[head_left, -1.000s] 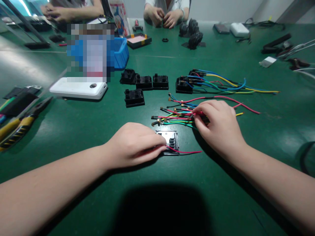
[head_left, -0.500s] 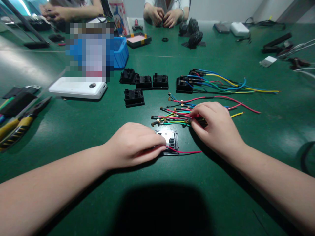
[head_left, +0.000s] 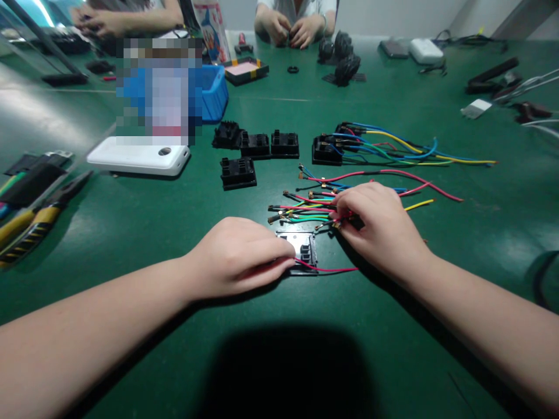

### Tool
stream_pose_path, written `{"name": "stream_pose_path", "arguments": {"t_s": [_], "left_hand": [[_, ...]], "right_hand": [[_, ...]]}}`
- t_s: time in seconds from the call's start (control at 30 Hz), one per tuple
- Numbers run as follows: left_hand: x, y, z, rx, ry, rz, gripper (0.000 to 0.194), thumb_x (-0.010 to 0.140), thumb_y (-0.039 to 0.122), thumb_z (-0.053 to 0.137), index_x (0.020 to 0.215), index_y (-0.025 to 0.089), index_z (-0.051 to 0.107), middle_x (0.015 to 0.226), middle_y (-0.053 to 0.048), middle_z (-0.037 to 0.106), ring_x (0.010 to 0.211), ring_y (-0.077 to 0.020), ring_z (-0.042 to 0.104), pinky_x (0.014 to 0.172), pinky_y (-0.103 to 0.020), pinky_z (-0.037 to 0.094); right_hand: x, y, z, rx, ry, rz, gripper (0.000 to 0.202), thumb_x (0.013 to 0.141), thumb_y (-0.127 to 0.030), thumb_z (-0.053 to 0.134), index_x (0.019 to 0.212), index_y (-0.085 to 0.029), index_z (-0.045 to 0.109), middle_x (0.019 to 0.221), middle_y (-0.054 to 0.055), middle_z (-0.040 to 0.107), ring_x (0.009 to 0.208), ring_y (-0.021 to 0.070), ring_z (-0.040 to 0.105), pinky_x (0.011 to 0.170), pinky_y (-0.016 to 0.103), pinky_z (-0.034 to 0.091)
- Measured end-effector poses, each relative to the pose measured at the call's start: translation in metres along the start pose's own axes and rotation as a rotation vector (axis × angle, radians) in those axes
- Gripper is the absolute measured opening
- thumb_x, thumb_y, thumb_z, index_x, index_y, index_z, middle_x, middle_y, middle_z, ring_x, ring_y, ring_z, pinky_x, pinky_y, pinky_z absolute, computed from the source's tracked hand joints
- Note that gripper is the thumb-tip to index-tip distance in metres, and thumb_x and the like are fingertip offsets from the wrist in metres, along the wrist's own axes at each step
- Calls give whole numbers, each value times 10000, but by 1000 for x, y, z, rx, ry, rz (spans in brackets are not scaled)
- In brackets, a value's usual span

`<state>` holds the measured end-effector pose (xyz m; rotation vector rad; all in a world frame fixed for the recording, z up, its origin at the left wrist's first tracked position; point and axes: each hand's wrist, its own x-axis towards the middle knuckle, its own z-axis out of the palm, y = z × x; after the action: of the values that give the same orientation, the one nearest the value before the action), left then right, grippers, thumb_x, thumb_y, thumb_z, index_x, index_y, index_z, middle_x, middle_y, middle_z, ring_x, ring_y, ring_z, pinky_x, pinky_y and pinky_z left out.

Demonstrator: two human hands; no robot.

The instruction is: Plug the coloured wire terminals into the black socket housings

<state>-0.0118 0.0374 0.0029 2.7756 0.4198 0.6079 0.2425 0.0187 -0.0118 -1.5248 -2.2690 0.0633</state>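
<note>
My left hand (head_left: 244, 256) has its fingers closed on the left side of a black socket housing (head_left: 308, 252), which lies on the green table. A thin red wire (head_left: 332, 270) runs from under its fingertips to the right across the housing. My right hand (head_left: 375, 218) is pinched over a bundle of coloured wires (head_left: 301, 208) with brass and black ends, just behind the housing. Its fingertips touch wires in the bundle; exactly which ones they grip is hidden.
Several black housings (head_left: 285, 144) stand behind. Wired housings (head_left: 327, 150) are at the back right. A white power bank (head_left: 138, 157) and yellow-black pliers (head_left: 39, 224) lie left. A blue bin (head_left: 213, 93) stands farther back. Other people's hands (head_left: 290, 32) work across the table.
My right hand has shifted slightly left and down at the bundle, and some wire ends under its fingertips have moved toward the housing. My left hand stays still.
</note>
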Motion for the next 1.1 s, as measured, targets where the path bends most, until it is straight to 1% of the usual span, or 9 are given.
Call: {"name": "stream_pose_path", "arguments": {"t_s": [0.13,0.23,0.37,0.53,0.7,0.87,1.1], "left_hand": [[0,0,-1,11,-7,-3,147,936,216,528,915,144,654,616,5,608,539,-114,537,537,-265,340],[1,0,-1,9,-8,-5,156,944,220,512,907,154,649,616,10,612,537,-108,541,537,-255,349],[1,1,-1,5,-5,-10,151,943,222,512,909,159,645,622,7,624,541,-106,546,537,-251,357],[1,0,-1,9,-10,-17,160,952,233,499,917,173,643,620,9,625,540,-103,540,543,-249,356],[2,-1,0,15,-12,-12,160,951,241,504,913,171,643,613,10,614,548,-106,536,546,-258,348],[1,-1,0,18,-22,-20,153,944,232,512,911,166,647,613,10,606,547,-110,533,547,-261,347],[2,0,-1,9,-9,-8,157,941,230,517,897,156,648,599,6,599,533,-113,537,536,-261,342]], "right_hand": [[0,-1,0,-11,-14,-10,110,752,-110,592,781,-213,566,834,9,662,868,221,564,769,355,368],[0,0,2,-44,-30,-28,88,790,-151,585,851,-212,605,897,28,674,880,227,555,774,366,361],[-1,1,4,-90,-25,-57,145,853,-197,549,952,-221,652,1004,70,682,919,254,536,778,385,352],[-2,1,4,-102,-27,-76,138,861,-185,539,905,-231,662,977,65,680,905,253,514,773,384,343],[-2,0,3,-94,-30,-89,103,848,-188,543,887,-214,635,1026,68,674,956,255,525,818,398,349],[-2,-2,3,-83,-50,-79,112,840,-192,537,905,-208,627,942,54,670,906,244,535,827,400,346],[-2,-3,2,-57,-27,-79,89,833,-177,544,875,-210,615,956,67,670,911,244,540,813,391,360]]}}
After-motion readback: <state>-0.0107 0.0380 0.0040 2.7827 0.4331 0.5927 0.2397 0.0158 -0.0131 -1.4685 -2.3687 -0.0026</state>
